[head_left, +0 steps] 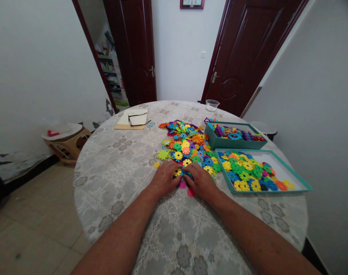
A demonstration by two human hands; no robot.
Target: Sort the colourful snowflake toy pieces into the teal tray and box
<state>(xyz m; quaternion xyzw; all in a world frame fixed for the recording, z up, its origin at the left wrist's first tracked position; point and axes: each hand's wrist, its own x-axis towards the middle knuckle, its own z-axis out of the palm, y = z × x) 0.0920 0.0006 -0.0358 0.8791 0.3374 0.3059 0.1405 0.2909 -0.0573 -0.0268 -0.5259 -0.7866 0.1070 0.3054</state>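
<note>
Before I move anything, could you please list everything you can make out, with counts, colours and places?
flower-shaped pieces: many, mixed colours, heaped mid-table and in both containers
deep box: one, teal, table's right
shallow tray: one, teal rim, right, nearer
pad: one, cream, far left
glasses: one pair, black, on pad
bowl: one, clear, far edge
tablecloth: one, grey-white floral, over table
doors: two, dark red, behind table
switch: one, white, between doors
framed item: one, red frame, above switch
stand: one, tan, floor, left
left hand: one, bare, heap's near edge
right hand: one, bare, beside left hand
</note>
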